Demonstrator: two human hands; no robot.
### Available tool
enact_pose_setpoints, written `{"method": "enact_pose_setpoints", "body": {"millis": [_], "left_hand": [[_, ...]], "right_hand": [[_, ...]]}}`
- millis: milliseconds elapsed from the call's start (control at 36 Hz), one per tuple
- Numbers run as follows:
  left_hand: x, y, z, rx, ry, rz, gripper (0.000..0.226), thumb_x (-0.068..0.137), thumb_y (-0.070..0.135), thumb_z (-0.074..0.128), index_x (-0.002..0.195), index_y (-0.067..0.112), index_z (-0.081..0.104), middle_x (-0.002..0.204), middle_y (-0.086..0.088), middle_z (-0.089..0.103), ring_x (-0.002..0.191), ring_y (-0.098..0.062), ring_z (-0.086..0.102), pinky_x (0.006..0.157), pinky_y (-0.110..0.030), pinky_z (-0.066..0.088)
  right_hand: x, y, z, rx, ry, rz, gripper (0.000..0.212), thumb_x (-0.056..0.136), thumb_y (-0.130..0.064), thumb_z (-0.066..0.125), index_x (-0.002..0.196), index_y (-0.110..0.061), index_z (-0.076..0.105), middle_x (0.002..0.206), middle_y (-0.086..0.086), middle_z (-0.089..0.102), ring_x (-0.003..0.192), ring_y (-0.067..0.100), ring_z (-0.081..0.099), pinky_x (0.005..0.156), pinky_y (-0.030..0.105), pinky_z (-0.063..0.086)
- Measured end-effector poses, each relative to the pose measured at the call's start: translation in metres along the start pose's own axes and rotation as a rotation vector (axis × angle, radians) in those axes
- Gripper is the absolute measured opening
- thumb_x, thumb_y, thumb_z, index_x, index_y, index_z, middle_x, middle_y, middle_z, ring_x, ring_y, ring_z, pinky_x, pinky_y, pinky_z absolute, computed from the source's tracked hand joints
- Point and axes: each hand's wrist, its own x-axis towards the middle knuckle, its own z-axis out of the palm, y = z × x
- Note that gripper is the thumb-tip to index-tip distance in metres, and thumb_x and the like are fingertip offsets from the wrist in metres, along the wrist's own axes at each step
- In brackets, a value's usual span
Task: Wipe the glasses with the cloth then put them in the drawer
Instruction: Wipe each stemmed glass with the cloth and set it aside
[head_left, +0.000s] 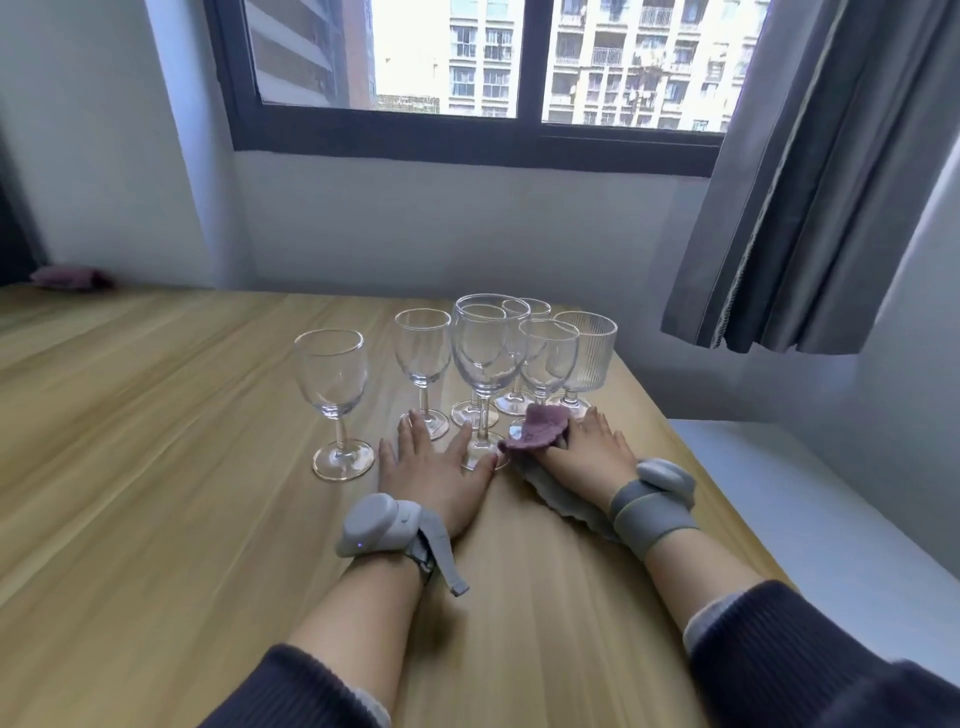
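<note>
Left hand (434, 465): flat on the table (156, 441), fingers spread, holding nothing; thumb touching the foot of the nearest glass (485, 364).
Right hand (589, 457): resting on the cloth (537, 434), one purple corner folded over its fingers.
Glasses: seven, upright, clustered just beyond both hands.
Nearest glass: stem vertical, between the hands, closer to the left.
Drawer: not in view.
</note>
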Motion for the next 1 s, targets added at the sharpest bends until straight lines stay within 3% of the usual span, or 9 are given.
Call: {"method": "enact_pose_setpoints", "body": {"millis": [111,278,444,528,639,722,778,889,1000], "left_hand": [[0.002,0.002,-0.001,-0.003,-0.006,0.007,0.061,0.095,0.065,0.018,0.151,0.044,0.009,0.160,-0.014,-0.012,0.148,-0.026,-0.013,0.119,-0.046,-0.005],[0.005,0.012,0.002,-0.012,-0.004,0.030,0.060,0.096,0.063,0.019,0.151,0.043,0.010,0.160,-0.015,-0.010,0.148,-0.026,-0.011,0.118,-0.047,-0.005],[0.009,0.018,0.004,-0.023,-0.001,0.053,0.058,0.097,0.059,0.020,0.152,0.040,0.010,0.161,-0.013,-0.009,0.148,-0.023,-0.011,0.118,-0.048,-0.005],[0.010,0.021,0.006,-0.033,0.008,0.053,0.057,0.097,0.058,0.021,0.151,0.040,0.012,0.161,-0.011,-0.008,0.148,-0.022,-0.010,0.118,-0.051,-0.005],[0.011,0.023,0.006,-0.038,0.018,0.055,0.058,0.097,0.059,0.021,0.151,0.040,0.014,0.161,-0.010,-0.007,0.149,-0.021,-0.009,0.117,-0.052,-0.004],[0.010,0.022,0.004,-0.052,0.007,0.062,0.058,0.097,0.059,0.021,0.152,0.039,0.014,0.161,-0.010,-0.007,0.149,-0.021,-0.009,0.117,-0.051,-0.003],[0.010,0.022,0.003,-0.068,0.011,0.057,0.058,0.097,0.059,0.023,0.151,0.039,0.017,0.162,-0.009,-0.006,0.149,-0.022,-0.009,0.117,-0.051,-0.003],[0.009,0.025,-0.001,-0.199,0.193,0.043,0.054,0.091,0.057,0.044,0.141,0.038,0.037,0.160,-0.006,-0.002,0.147,-0.023,-0.003,0.116,-0.046,0.003],[0.012,0.032,-0.002,-0.551,0.413,0.055,0.039,0.085,0.047,0.062,0.119,0.029,0.057,0.135,0.001,0.034,0.130,-0.020,0.027,0.103,-0.032,0.021]], "right_hand": [[0.012,0.000,-0.004,-0.001,-0.048,-0.020,0.070,0.094,-0.054,0.035,0.153,-0.021,0.015,0.160,0.010,0.004,0.148,0.022,0.005,0.118,0.041,0.005],[0.021,0.000,-0.004,0.030,-0.040,-0.043,0.069,0.093,-0.055,0.036,0.152,-0.022,0.020,0.160,0.008,0.010,0.147,0.022,0.010,0.118,0.042,0.008],[0.020,0.005,-0.007,0.190,0.044,-0.076,0.045,0.085,-0.047,0.049,0.120,-0.019,0.055,0.128,0.011,0.054,0.121,0.030,0.047,0.100,0.041,0.038],[0.015,0.007,-0.009,0.268,0.050,-0.080,0.039,0.075,-0.048,0.045,0.101,-0.022,0.058,0.108,0.007,0.064,0.101,0.029,0.058,0.088,0.040,0.047],[0.005,0.009,-0.011,0.358,0.040,-0.036,0.051,0.083,-0.046,0.055,0.123,-0.016,0.045,0.121,0.008,0.060,0.113,0.031,0.055,0.093,0.040,0.044],[0.002,0.012,-0.011,0.398,0.051,-0.012,0.047,0.088,-0.036,0.058,0.122,-0.010,0.040,0.120,0.012,0.059,0.112,0.030,0.055,0.088,0.035,0.042],[0.000,0.014,-0.012,0.413,0.066,-0.033,0.034,0.088,-0.030,0.059,0.114,-0.010,0.051,0.112,0.009,0.061,0.104,0.026,0.056,0.080,0.031,0.039],[-0.004,0.022,-0.012,0.580,0.096,-0.010,0.017,0.086,-0.016,0.058,0.085,-0.001,0.066,0.084,0.013,0.065,0.081,0.017,0.052,0.070,0.031,0.038],[-0.015,0.025,-0.013,0.918,0.195,0.030,0.019,0.088,-0.003,0.052,0.084,0.004,0.069,0.072,0.002,0.059,0.073,0.009,0.048,0.059,0.020,0.040]]}}
